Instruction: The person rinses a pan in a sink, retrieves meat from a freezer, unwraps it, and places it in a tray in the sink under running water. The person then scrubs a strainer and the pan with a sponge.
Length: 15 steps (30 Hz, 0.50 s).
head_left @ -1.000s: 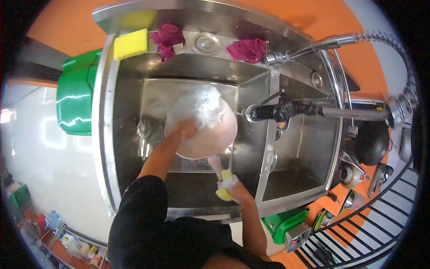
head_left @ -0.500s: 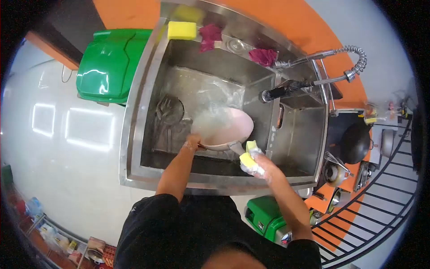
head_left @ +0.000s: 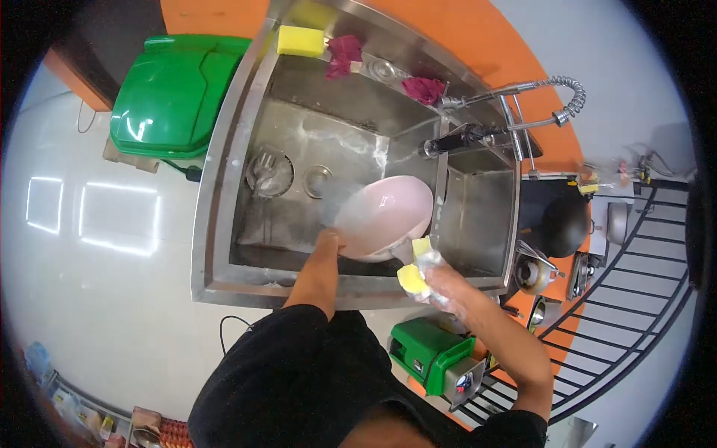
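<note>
A pale pink pan [head_left: 396,213] is held tilted over the large sink basin [head_left: 254,216], its inside facing up. My left hand [head_left: 326,243] is closed on the rim at its near left side; the fingertips are partly hidden. A short grey handle [head_left: 403,251] points from the pan toward my right hand [head_left: 444,284]. Covered in foam, that hand is closed on a yellow sponge [head_left: 413,279], which is folded around the handle. Farther left in the basin lie a round strainer with utensils [head_left: 270,173] and the drain [head_left: 317,181].
A dry yellow sponge [head_left: 301,41] and dark red cloths [head_left: 423,90] rest on the sink's back ledge. The spring faucet [head_left: 463,138] reaches over the divider beside a smaller basin [head_left: 478,216]. Green bins [head_left: 175,97] stand left and near right; a black wok [head_left: 564,224] sits at right.
The pan has turned a little and shifted right, with its pink inside more visible. My right hand and the sponge have slid outward along the handle. The view has moved slightly.
</note>
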{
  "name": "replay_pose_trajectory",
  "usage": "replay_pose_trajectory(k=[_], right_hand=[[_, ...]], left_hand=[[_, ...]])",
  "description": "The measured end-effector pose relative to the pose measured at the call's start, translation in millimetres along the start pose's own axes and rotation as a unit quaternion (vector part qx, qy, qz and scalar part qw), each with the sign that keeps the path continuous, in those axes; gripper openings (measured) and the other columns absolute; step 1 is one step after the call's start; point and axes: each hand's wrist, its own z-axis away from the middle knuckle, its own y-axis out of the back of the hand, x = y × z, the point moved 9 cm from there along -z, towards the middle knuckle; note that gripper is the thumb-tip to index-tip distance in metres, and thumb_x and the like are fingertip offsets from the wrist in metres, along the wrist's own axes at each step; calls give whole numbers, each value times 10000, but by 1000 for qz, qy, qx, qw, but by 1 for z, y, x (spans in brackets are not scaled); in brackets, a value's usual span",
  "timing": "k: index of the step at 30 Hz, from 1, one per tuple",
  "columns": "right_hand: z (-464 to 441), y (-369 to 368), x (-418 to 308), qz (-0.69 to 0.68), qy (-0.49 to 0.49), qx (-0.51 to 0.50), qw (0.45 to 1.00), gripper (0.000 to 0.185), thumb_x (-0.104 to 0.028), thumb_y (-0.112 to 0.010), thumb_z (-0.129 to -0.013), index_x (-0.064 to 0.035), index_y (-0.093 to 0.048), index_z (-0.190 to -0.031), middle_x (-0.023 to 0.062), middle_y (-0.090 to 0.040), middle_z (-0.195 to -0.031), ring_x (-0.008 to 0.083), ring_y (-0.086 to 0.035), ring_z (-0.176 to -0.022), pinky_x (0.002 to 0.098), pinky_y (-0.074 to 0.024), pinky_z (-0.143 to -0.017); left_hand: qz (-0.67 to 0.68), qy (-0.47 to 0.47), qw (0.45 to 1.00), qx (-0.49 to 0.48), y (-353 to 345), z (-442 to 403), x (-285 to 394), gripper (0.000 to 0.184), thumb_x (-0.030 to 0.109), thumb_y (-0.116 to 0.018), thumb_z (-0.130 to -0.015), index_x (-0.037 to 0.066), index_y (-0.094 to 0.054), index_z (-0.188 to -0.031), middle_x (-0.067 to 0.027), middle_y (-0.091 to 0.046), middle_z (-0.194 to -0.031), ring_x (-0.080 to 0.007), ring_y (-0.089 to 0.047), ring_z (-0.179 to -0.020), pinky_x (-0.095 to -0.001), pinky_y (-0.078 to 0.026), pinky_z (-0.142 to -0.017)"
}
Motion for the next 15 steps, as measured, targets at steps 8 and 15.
replay_pose_trajectory(k=[8,15], right_hand=[[21,-24,-13,129,9,-21,991,215,-92,-443,-868,-99,-436,-1084,58,-551,-823,163,-560,-688,308,-462,-464],[33,12,-8,95,30,30,995,136,-113,-432,-886,-69,-474,-1007,70,-563,-798,159,-577,-652,268,-435,-406]], left_hand=[[30,-12,998,-60,-29,-6,31,404,254,-641,-721,83,-591,-1084,-118,-607,-1082,-257,-600,-962,-383,-512,-765],[149,-31,987,-57,-14,9,26,488,279,-651,-743,65,-531,-1165,-133,-583,-1104,-279,-581,-984,-408,-517,-762]])
